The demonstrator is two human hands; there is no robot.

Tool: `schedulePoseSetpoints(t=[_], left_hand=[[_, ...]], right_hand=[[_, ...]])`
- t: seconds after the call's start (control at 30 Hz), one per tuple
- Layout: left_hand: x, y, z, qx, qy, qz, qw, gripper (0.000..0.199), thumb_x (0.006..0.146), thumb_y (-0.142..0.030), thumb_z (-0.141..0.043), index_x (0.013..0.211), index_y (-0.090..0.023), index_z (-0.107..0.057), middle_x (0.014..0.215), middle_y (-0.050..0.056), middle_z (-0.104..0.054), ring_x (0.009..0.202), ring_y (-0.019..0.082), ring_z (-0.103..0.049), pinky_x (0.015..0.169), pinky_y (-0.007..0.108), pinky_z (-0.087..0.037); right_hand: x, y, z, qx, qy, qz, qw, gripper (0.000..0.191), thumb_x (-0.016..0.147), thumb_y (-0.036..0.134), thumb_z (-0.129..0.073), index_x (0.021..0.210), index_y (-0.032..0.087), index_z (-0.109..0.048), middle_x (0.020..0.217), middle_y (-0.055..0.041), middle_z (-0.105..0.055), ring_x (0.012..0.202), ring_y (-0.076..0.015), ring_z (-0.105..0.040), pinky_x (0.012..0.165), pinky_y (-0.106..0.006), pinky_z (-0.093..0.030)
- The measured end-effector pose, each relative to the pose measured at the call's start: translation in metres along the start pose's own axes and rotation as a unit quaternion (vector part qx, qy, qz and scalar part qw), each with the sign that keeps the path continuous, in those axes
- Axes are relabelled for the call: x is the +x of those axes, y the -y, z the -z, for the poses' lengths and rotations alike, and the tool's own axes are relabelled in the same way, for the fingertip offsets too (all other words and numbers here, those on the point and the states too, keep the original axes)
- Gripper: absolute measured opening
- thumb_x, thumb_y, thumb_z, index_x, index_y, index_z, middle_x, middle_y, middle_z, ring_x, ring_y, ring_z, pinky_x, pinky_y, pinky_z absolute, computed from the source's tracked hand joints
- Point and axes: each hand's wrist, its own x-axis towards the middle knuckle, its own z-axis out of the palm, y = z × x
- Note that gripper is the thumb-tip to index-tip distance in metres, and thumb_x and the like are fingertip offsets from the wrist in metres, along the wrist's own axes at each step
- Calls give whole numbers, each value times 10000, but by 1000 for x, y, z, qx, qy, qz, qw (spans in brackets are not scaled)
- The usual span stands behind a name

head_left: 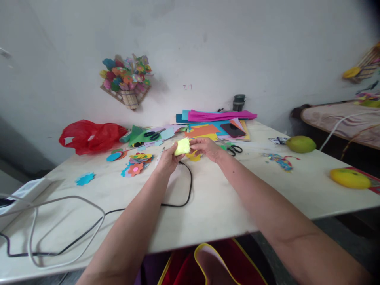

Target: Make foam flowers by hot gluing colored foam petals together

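Observation:
My left hand (169,159) grips a small pale-yellow piece (182,147), paper or foam sheet with a ragged right edge, thumb over its front. My right hand (206,147) is at that right edge, its fingertips drawn together on it. Under my right hand lies a darker yellow cut-out (194,156) on the table. Right beside that hand is a pair of black-handled scissors (233,149). To the left of my left hand sits a heap of flower cut-outs (136,168) in orange, blue and yellow. The black cable's tip (181,162) lies just below the hands.
A red plastic bag (89,136) and a second pair of scissors (152,135) are at the back left. Coloured sheets (204,130) and a phone (233,130) lie at the back. Cables (101,213) loop across the left. Yellow-green fruit (301,144) is at right.

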Motion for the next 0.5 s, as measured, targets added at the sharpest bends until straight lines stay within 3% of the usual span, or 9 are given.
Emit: schedulePoseSetpoints(t=[0.33, 0.5], left_hand=[[1, 0, 1, 2, -5, -5, 1000, 196, 769, -215, -568, 910, -82, -594, 774, 73, -657, 589, 114, -621, 506, 182, -534], [2, 0, 1, 7, 6, -12, 1000, 178, 783, -219, -549, 882, -79, -600, 797, 81, -662, 604, 117, -625, 505, 182, -534]], right_hand=[[0, 1, -2, -11, 8, 1, 1000, 257, 609, 186, -635, 865, 158, -640, 780, -23, -656, 657, -109, -604, 553, -202, -463], [0, 2, -1, -14, -2, 5, 1000, 202, 639, 198, -606, 829, 143, -648, 721, -29, -651, 633, -112, -607, 539, -204, -463]])
